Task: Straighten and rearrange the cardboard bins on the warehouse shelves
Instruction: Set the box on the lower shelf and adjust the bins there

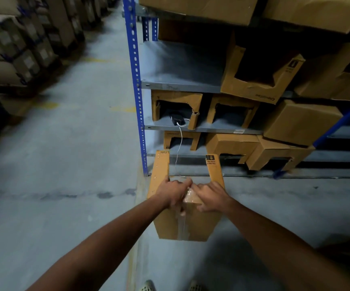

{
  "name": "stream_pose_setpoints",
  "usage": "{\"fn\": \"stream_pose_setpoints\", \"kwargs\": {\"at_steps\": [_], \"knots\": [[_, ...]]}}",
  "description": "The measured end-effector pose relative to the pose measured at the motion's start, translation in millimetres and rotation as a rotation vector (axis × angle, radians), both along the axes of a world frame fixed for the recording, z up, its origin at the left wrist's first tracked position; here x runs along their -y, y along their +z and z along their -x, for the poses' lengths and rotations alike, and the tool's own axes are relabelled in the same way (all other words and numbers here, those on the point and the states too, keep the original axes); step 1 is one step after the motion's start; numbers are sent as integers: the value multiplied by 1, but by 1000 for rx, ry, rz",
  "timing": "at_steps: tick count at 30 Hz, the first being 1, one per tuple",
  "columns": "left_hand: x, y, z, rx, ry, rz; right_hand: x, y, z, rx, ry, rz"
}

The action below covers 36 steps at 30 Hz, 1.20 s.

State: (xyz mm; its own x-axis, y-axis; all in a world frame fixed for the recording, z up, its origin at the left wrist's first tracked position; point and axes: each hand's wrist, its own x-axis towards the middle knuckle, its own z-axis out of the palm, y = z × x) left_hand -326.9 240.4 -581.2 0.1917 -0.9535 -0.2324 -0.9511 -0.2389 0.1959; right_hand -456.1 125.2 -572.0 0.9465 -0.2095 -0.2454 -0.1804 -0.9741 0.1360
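We hold one cardboard bin point(187, 219) off the shelves point(181, 86), over the floor by the blue post point(137, 89); left hand point(173, 193) and right hand point(210, 196) grip its cut-out edge, likely to carry it level.

A cut-out cardboard bin point(187, 217) hangs off the shelf over the floor, tape down its middle; more bins point(260, 76) sit crooked on the shelves point(180, 86).

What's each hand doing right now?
Left hand: fingers curled over the cardboard bin front edge.
Right hand: gripping the same edge.
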Motion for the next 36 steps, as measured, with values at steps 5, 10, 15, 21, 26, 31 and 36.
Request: {"fn": "stream_pose_setpoints", "kwargs": {"at_steps": [5,10,15,21,26,31,36], "knots": [[-6,15,-18,389,-221,25,0,24,-11,7,-36,32],[5,38,-20,386,-287,160,8,54,-10,14,-79,91],[19,87,-29,458,-283,300,16,106,-7,109,-103,142],[14,148,-43,630,-326,396,10,155,-11,238,-81,270],[3,174,-48,704,-314,459,-2,182,-16,300,-24,361],[-14,191,-54,731,-320,511,-12,194,-20,459,45,449],[-29,194,-56,740,-313,488,-28,192,-23,540,61,456]]}}
